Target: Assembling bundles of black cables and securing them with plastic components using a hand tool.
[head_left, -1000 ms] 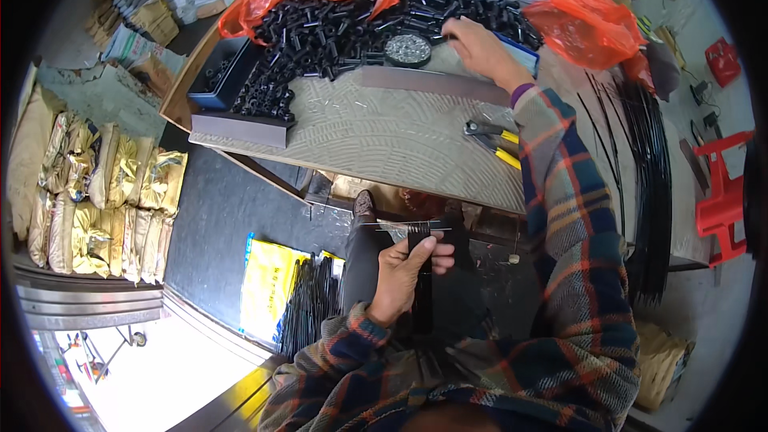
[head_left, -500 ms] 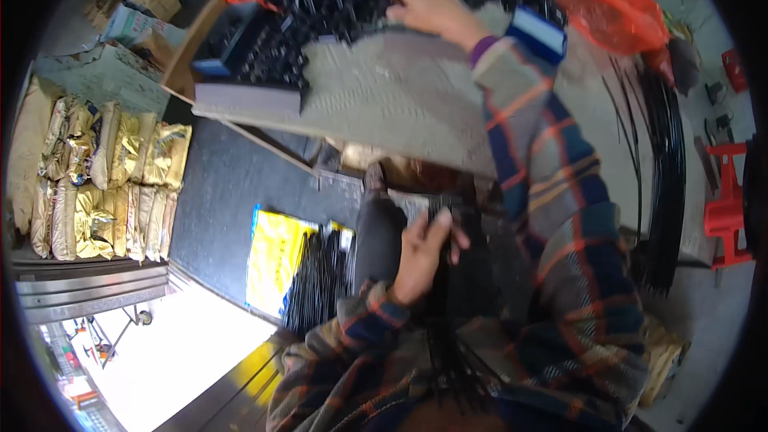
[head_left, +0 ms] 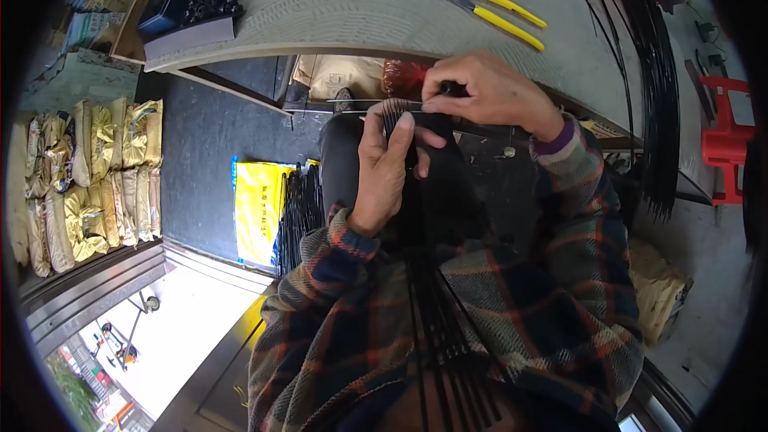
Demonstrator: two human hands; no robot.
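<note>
Slender black rods point(head_left: 430, 304) are fanning toward six o'clock from the left hand point(head_left: 384, 164) gripping them, likely handling light, springy and slippery, so needing pinching near their gathered ends, while the right hand point(head_left: 492, 96), at one o'clock, is gripping a black piece point(head_left: 454, 89).

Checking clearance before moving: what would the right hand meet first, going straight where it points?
Probably the black strips held in the left hand, just left of the right hand; depth is unclear.
</note>
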